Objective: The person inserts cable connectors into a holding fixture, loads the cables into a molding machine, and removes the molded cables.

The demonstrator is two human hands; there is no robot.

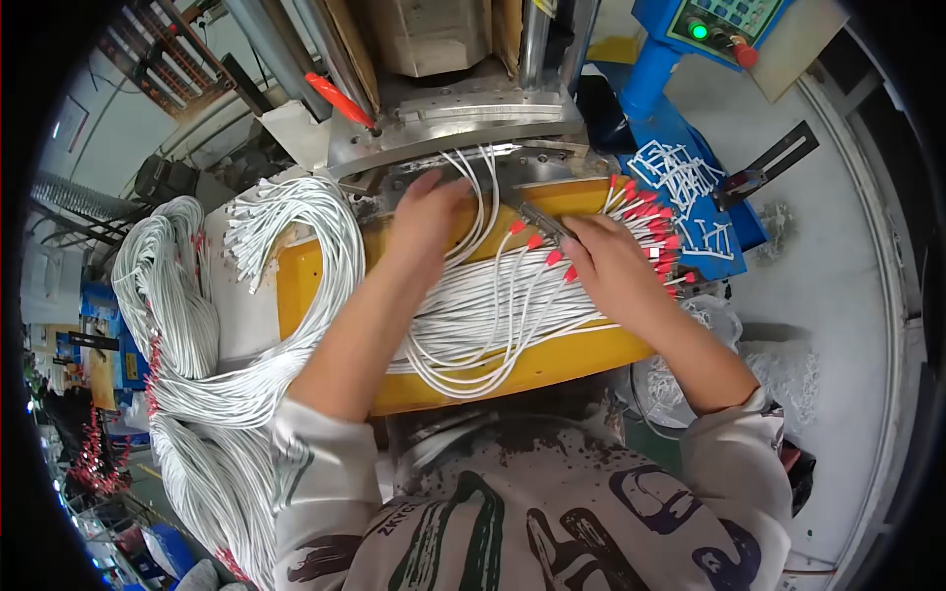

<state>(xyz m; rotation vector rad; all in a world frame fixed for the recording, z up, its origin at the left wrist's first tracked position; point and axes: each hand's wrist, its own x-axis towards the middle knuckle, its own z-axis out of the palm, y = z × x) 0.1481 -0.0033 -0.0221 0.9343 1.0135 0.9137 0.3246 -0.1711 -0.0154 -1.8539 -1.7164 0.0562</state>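
Observation:
My left hand (426,222) is beside a few looped white cables (483,212) that run up to the metal mould (434,163) of the machine. Motion smears its fingers, so their grip is unclear. My right hand (616,266) is closed around a slim metal hand tool (542,220), whose tip points up and left toward the mould. I cannot make out the tool's exact kind. Below both hands, many white cables with red ends (493,305) lie across a yellow board (581,345). Several red cable ends (535,241) sit close to the tool.
Thick bundles of white cable (187,295) hang and lie at the left. Small white moulded scraps (680,177) lie on a blue surface (724,236) at the right. A control panel (719,25) with a lit green button stands at upper right. An orange-red handle (340,98) leans near the mould.

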